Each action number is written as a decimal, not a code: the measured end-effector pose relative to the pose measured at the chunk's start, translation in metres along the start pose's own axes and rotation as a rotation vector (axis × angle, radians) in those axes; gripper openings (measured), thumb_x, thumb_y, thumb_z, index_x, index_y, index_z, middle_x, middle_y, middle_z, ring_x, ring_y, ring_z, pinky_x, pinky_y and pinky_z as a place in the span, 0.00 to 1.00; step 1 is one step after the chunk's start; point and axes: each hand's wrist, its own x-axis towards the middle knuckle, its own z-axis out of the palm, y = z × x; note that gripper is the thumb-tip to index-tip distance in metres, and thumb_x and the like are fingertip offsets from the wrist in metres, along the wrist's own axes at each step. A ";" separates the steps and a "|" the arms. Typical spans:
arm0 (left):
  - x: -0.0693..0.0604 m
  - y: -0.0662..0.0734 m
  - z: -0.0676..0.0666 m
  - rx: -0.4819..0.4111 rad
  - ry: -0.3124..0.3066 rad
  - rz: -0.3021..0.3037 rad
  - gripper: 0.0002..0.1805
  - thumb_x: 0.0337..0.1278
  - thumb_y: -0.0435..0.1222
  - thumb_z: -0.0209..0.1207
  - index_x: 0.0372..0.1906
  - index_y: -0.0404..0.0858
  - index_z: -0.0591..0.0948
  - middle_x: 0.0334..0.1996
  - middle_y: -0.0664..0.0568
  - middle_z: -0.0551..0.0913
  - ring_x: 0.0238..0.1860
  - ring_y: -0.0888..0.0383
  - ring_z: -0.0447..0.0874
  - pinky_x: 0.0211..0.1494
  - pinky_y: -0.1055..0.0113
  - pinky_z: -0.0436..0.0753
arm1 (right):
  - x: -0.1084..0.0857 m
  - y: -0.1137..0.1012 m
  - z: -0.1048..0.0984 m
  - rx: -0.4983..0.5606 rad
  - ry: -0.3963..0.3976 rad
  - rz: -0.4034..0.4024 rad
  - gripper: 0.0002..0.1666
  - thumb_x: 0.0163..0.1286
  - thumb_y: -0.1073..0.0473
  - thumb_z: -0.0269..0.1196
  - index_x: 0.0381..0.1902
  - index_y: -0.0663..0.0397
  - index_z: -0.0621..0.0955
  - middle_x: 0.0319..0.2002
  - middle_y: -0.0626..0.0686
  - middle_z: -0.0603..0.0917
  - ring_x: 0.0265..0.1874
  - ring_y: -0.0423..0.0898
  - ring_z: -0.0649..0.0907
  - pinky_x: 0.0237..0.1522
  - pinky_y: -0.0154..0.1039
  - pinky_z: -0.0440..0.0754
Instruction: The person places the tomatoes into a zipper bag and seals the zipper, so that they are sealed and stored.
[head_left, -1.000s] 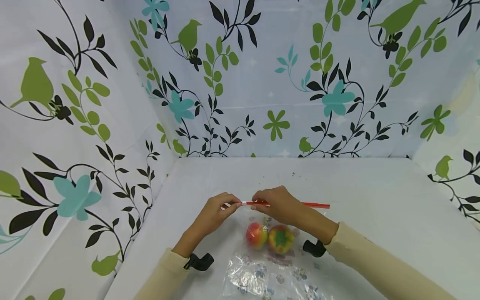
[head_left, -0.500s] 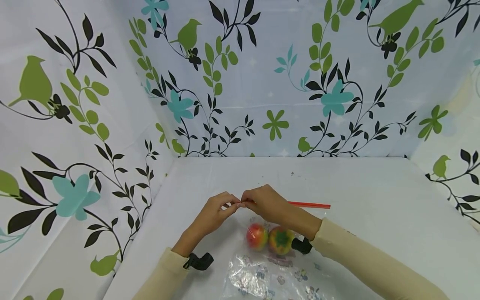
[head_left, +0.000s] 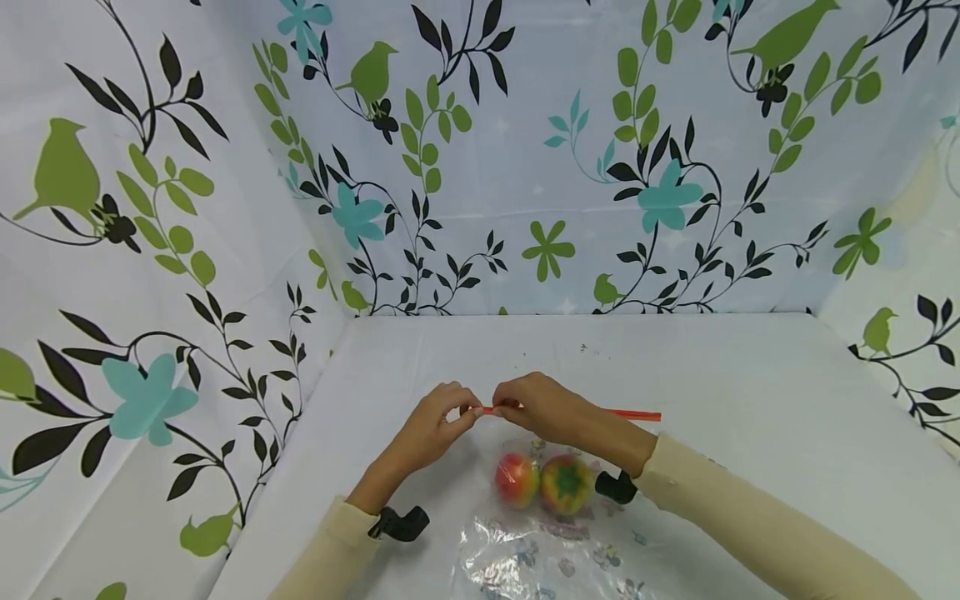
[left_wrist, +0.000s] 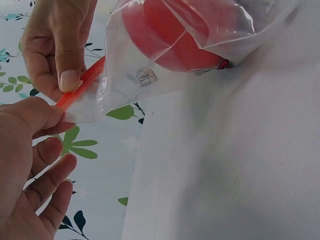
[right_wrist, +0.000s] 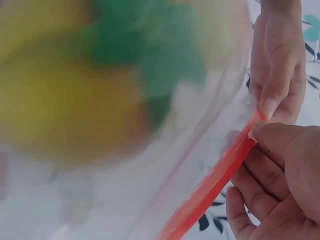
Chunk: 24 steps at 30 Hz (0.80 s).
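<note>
A clear printed zip bag (head_left: 558,567) lies on the table with a red closure strip (head_left: 636,415) along its far edge. Inside it are a red-yellow toy fruit (head_left: 517,480) and a yellow-orange toy fruit with a green leafy top (head_left: 566,484). My left hand (head_left: 431,427) pinches the strip's left end between thumb and forefinger; its other fingers are loosely bent in the left wrist view. Just to the right, my right hand (head_left: 543,408) pinches the same strip (right_wrist: 215,182). A small whitish piece shows under the right thumb (right_wrist: 272,131), too blurred to identify.
The white table (head_left: 705,358) runs back to a patterned cloth wall (head_left: 525,167) with leaves, birds and flowers. A similar cloth (head_left: 172,400) stands along the left side. Small dark marks (head_left: 583,347) dot the table's far part.
My right hand slid left along the strip until it met my left hand, then shifted slightly back right, showing a short red stretch between them. The left hand stayed nearly in place.
</note>
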 end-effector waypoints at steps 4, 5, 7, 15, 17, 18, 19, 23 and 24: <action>-0.002 -0.002 -0.003 -0.008 0.017 -0.037 0.09 0.76 0.40 0.61 0.44 0.41 0.88 0.34 0.63 0.79 0.43 0.58 0.75 0.47 0.51 0.80 | -0.010 0.010 -0.008 -0.019 -0.021 0.031 0.07 0.77 0.61 0.66 0.46 0.58 0.87 0.39 0.54 0.91 0.35 0.41 0.84 0.45 0.37 0.86; -0.003 -0.002 -0.004 -0.006 0.020 -0.043 0.09 0.76 0.41 0.61 0.44 0.41 0.88 0.34 0.63 0.79 0.43 0.59 0.75 0.47 0.52 0.80 | -0.013 0.012 -0.010 -0.023 -0.024 0.036 0.06 0.77 0.60 0.66 0.45 0.57 0.87 0.39 0.53 0.90 0.35 0.41 0.84 0.45 0.38 0.86; -0.004 -0.004 -0.007 -0.007 0.023 -0.045 0.10 0.76 0.41 0.61 0.44 0.42 0.88 0.34 0.63 0.79 0.43 0.59 0.75 0.47 0.53 0.79 | -0.020 0.017 -0.016 -0.028 -0.029 0.033 0.06 0.77 0.61 0.66 0.45 0.57 0.87 0.39 0.53 0.90 0.36 0.41 0.84 0.46 0.39 0.86; -0.009 -0.014 -0.017 -0.027 0.064 -0.059 0.08 0.77 0.40 0.61 0.44 0.42 0.87 0.36 0.62 0.79 0.44 0.58 0.75 0.48 0.53 0.80 | -0.054 0.043 -0.043 -0.072 -0.046 0.072 0.05 0.76 0.62 0.66 0.45 0.55 0.87 0.38 0.49 0.90 0.37 0.39 0.85 0.43 0.38 0.85; -0.010 -0.018 -0.019 -0.024 0.070 -0.066 0.07 0.77 0.40 0.61 0.44 0.43 0.87 0.37 0.62 0.79 0.44 0.59 0.75 0.48 0.55 0.79 | -0.064 0.049 -0.051 -0.077 -0.049 0.097 0.05 0.76 0.61 0.66 0.44 0.54 0.88 0.37 0.48 0.90 0.37 0.38 0.85 0.41 0.37 0.85; -0.010 -0.019 -0.020 -0.027 0.072 -0.067 0.07 0.77 0.40 0.61 0.44 0.43 0.87 0.37 0.62 0.79 0.44 0.59 0.76 0.49 0.56 0.79 | -0.068 0.053 -0.055 -0.080 -0.050 0.110 0.04 0.76 0.61 0.66 0.44 0.54 0.88 0.37 0.47 0.90 0.36 0.38 0.84 0.41 0.37 0.85; -0.010 -0.020 -0.021 -0.026 0.073 -0.070 0.07 0.77 0.40 0.61 0.44 0.43 0.87 0.37 0.62 0.79 0.44 0.59 0.76 0.49 0.57 0.78 | -0.073 0.055 -0.058 -0.083 -0.049 0.119 0.04 0.76 0.61 0.67 0.44 0.53 0.88 0.37 0.46 0.90 0.36 0.38 0.84 0.40 0.37 0.85; -0.010 -0.024 -0.023 -0.023 0.077 -0.078 0.06 0.77 0.41 0.61 0.43 0.46 0.87 0.36 0.61 0.79 0.44 0.59 0.76 0.48 0.60 0.77 | -0.088 0.063 -0.071 -0.090 -0.052 0.161 0.03 0.75 0.60 0.67 0.43 0.50 0.88 0.36 0.44 0.89 0.37 0.38 0.84 0.40 0.38 0.85; -0.010 -0.025 -0.023 -0.024 0.078 -0.080 0.06 0.77 0.41 0.61 0.43 0.46 0.87 0.36 0.61 0.79 0.44 0.59 0.76 0.48 0.60 0.76 | -0.091 0.065 -0.073 -0.093 -0.053 0.172 0.03 0.75 0.60 0.67 0.43 0.50 0.88 0.36 0.44 0.89 0.37 0.38 0.84 0.40 0.38 0.85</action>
